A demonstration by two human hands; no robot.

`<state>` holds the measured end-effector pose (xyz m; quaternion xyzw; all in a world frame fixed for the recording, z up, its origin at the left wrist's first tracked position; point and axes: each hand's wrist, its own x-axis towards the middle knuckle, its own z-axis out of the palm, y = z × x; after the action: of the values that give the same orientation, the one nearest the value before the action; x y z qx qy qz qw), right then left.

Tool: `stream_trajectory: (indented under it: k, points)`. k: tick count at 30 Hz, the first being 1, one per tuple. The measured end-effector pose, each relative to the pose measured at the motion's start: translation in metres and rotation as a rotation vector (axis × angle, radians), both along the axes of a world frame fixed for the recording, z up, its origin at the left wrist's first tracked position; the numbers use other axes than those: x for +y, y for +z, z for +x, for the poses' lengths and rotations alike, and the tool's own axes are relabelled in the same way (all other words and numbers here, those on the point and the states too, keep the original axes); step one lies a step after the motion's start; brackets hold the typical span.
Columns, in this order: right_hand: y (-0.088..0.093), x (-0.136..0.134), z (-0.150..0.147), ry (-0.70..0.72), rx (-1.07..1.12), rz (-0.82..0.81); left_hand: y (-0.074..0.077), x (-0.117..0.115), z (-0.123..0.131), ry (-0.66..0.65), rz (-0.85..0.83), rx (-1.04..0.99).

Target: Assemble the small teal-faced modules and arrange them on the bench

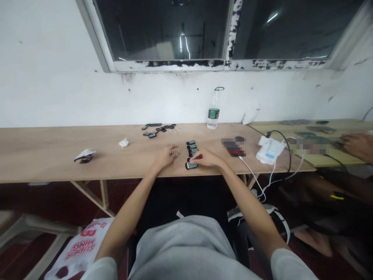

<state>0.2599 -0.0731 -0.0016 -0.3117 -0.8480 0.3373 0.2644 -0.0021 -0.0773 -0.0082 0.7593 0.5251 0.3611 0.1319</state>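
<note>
My left hand (164, 158) lies low on the plywood table (52, 155), fingertips beside a small pile of metal parts (174, 151). My right hand (206, 158) reaches left, its fingers over a short column of small dark devices with teal faces (191, 148). Just under those fingers lies one more such device (191, 166), and I cannot tell whether my hand grips it. Farther back, a loose group of similar dark pieces (157, 130) lies on the wood, with tiny pale bits beside it.
A water bottle (213, 113) stands by the white wall. A pixelated patch (233, 147) covers items on the table. A white charger (270, 151) trails cables over the edge. A co-worker's hand (357, 146) works on a second table at right. A tissue (124, 142) and wrapper (84, 156) lie left.
</note>
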Motion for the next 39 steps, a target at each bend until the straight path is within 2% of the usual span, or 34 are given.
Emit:
stream_trajectory:
  k: [5, 11, 19, 26, 32, 35, 39]
  points:
    - [0.003, -0.001, -0.001, -0.033, -0.028, 0.125, -0.010, 0.007, -0.013, 0.063, -0.012, 0.182]
    - [0.006, -0.004, -0.001, -0.246, -0.061, 0.243, -0.013, 0.012, -0.013, 0.156, 0.006, 0.211]
    - [0.003, 0.001, 0.013, -0.314, -0.199, 0.158, -0.014, 0.016, -0.026, 0.235, -0.071, 0.186]
    - [0.001, 0.003, 0.015, -0.306, -0.193, 0.135, -0.010, 0.019, -0.036, 0.156, -0.124, 0.156]
    - [0.001, 0.000, 0.008, -0.332, -0.223, 0.084, -0.003, 0.014, -0.035, 0.272, -0.176, 0.145]
    - [-0.001, 0.001, 0.008, -0.307, -0.162, 0.031, 0.006, 0.009, -0.031, 0.234, -0.097, 0.136]
    - [-0.004, 0.005, 0.007, -0.286, -0.012, -0.032, 0.023, -0.007, -0.015, -0.003, 0.006, 0.060]
